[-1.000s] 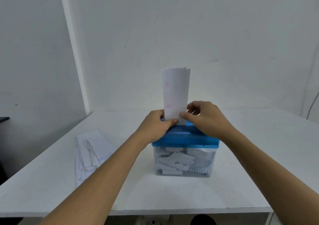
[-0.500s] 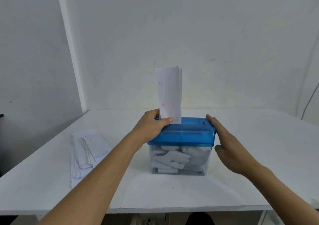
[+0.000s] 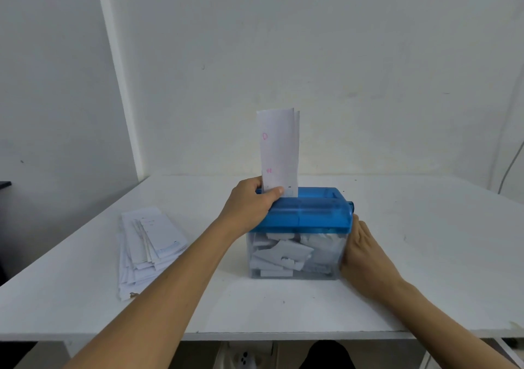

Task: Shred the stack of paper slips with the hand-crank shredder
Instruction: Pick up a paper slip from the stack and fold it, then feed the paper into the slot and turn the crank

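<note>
Slips stand in shredder slot — left hand pinches them; right hand beside it, grip hidden.

Entry: we record a plain indoor workroom, office-like rather than domestic. Bare white-painted walls meet at a corner behind a white table with a flat, unfinished-looking edge. A thin cable runs down the right wall. The items on the table are paperwork gear: a stack of paper slips and a small blue-lidded hand-crank shredder.
</note>
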The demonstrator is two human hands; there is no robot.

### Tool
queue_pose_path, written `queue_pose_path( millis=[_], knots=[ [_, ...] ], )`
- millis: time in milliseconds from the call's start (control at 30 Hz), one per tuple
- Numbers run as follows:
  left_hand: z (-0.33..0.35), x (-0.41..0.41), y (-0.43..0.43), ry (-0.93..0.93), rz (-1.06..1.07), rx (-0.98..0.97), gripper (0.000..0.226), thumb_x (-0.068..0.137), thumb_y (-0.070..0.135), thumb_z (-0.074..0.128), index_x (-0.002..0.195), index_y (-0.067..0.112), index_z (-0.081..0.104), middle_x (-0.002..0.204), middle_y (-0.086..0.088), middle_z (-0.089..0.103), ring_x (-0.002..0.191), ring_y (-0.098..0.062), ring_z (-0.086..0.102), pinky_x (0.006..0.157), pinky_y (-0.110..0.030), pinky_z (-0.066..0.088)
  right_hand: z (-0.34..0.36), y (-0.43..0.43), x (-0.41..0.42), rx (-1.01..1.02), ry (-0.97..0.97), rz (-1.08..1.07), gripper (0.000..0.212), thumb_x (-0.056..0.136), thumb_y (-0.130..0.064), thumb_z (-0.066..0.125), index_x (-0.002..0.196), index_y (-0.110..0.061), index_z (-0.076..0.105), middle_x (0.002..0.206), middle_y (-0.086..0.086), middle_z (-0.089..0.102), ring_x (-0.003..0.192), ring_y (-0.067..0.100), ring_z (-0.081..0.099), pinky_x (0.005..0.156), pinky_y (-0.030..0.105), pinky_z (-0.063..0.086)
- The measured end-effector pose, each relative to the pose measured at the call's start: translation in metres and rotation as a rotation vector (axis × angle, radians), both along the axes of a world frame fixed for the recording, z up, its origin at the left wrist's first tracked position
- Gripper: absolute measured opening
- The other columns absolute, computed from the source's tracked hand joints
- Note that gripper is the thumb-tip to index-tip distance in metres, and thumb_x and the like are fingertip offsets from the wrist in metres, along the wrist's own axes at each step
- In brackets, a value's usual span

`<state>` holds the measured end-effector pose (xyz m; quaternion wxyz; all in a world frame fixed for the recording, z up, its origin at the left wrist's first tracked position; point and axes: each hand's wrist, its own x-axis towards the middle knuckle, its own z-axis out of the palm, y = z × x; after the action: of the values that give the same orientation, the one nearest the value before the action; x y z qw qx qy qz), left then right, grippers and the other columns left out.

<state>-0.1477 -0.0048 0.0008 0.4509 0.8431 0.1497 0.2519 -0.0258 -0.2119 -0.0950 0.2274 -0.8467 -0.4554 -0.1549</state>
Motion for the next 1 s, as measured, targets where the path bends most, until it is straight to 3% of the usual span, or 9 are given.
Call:
queue_pose_path(
  millis=[133, 233, 300, 367, 533, 700, 833, 900, 1000],
  knots=[
    [-0.001, 0.000, -0.003, 0.004, 0.015, 0.011, 0.043, 0.097, 0.041, 0.062, 0.136, 0.020, 0.058, 0.128, 0.004, 0.063, 0.101, -0.010, 0.056, 0.081, -0.018, 0.047, 0.010, -0.002, -0.010, -0.019, 0.104, -0.078, 0.041, 0.100, -0.027, 0.055, 0.131, -0.023, 0.029, 0.117, -0.009, 0.049, 0.099, 0.011, 0.057, 0.090, 0.021, 0.051],
    [0.003, -0.005, -0.007, 0.006, -0.019, -0.002, 0.064, 0.070, 0.061, 0.077, 0.123, 0.033, 0.055, 0.107, 0.020, 0.060, 0.091, 0.000, 0.056, 0.069, -0.012, 0.043, 0.016, -0.004, -0.020, -0.084, 0.141, -0.195, 0.041, 0.099, -0.027, 0.055, 0.126, -0.027, 0.025, 0.097, -0.012, 0.058, 0.076, 0.012, 0.061, 0.073, 0.024, 0.058],
    [0.005, -0.007, -0.008, 0.022, -0.042, 0.023, 0.080, 0.054, 0.067, 0.080, 0.121, 0.033, 0.053, 0.106, 0.021, 0.059, 0.095, -0.002, 0.058, 0.069, -0.012, 0.044, 0.022, -0.008, -0.027, -0.132, 0.140, -0.239, 0.041, 0.099, -0.026, 0.056, 0.123, -0.027, 0.024, 0.092, -0.013, 0.059, 0.071, 0.013, 0.062, 0.067, 0.023, 0.057],
    [0.007, -0.006, -0.007, 0.033, -0.056, 0.047, 0.087, 0.053, 0.066, 0.083, 0.127, 0.030, 0.053, 0.113, 0.018, 0.062, 0.101, -0.005, 0.059, 0.072, -0.014, 0.046, 0.033, -0.012, -0.033, -0.192, 0.131, -0.265, 0.034, 0.098, -0.023, 0.055, 0.116, -0.028, 0.026, 0.092, -0.013, 0.059, 0.072, 0.012, 0.061, 0.064, 0.023, 0.055],
    [0.008, -0.006, -0.005, 0.074, -0.058, 0.053, 0.077, 0.058, 0.064, 0.085, 0.121, 0.030, 0.058, 0.104, 0.019, 0.062, 0.093, 0.001, 0.058, 0.067, -0.014, 0.045, 0.067, -0.021, -0.037, -0.327, 0.216, -0.232, 0.019, 0.092, -0.021, 0.058, 0.102, -0.023, 0.042, 0.092, -0.012, 0.054, 0.079, 0.007, 0.055, 0.069, 0.023, 0.051],
    [0.011, -0.006, -0.005, 0.121, -0.064, 0.059, 0.081, 0.057, 0.068, 0.083, 0.123, 0.029, 0.057, 0.101, 0.018, 0.060, 0.090, -0.001, 0.056, 0.064, -0.016, 0.043, 0.111, -0.022, -0.035, -0.472, 0.459, -0.174, 0.018, 0.091, -0.021, 0.066, 0.102, -0.012, 0.055, 0.095, 0.002, 0.063, 0.062, 0.014, 0.066, 0.058, 0.022, 0.055],
    [0.013, -0.006, -0.004, 0.135, -0.075, 0.068, 0.084, 0.061, 0.067, 0.082, 0.130, 0.028, 0.054, 0.109, 0.011, 0.061, 0.094, -0.010, 0.057, 0.072, -0.022, 0.045, 0.144, -0.029, -0.038, -0.400, 0.559, -0.175, 0.015, 0.089, -0.014, 0.070, 0.101, -0.005, 0.069, 0.080, 0.008, 0.070, 0.060, 0.015, 0.069, 0.058, 0.024, 0.058],
    [0.012, -0.006, -0.004, 0.140, -0.075, 0.073, 0.087, 0.062, 0.066, 0.082, 0.134, 0.027, 0.053, 0.116, 0.007, 0.061, 0.100, -0.015, 0.057, 0.077, -0.025, 0.044, 0.159, -0.034, -0.039, -0.306, 0.487, -0.162, 0.015, 0.087, -0.016, 0.075, 0.098, -0.009, 0.070, 0.070, 0.004, 0.074, 0.058, 0.012, 0.070, 0.058, 0.023, 0.058],
    [0.011, -0.006, -0.004, 0.150, -0.111, 0.059, 0.098, 0.052, 0.071, 0.079, 0.135, 0.027, 0.051, 0.116, 0.009, 0.058, 0.100, -0.014, 0.056, 0.074, -0.022, 0.043, 0.178, -0.037, -0.030, -0.006, 0.351, -0.143, 0.032, 0.078, -0.024, 0.085, 0.097, -0.018, 0.060, 0.077, 0.001, 0.074, 0.062, 0.012, 0.072, 0.059, 0.027, 0.060]
  ],
)
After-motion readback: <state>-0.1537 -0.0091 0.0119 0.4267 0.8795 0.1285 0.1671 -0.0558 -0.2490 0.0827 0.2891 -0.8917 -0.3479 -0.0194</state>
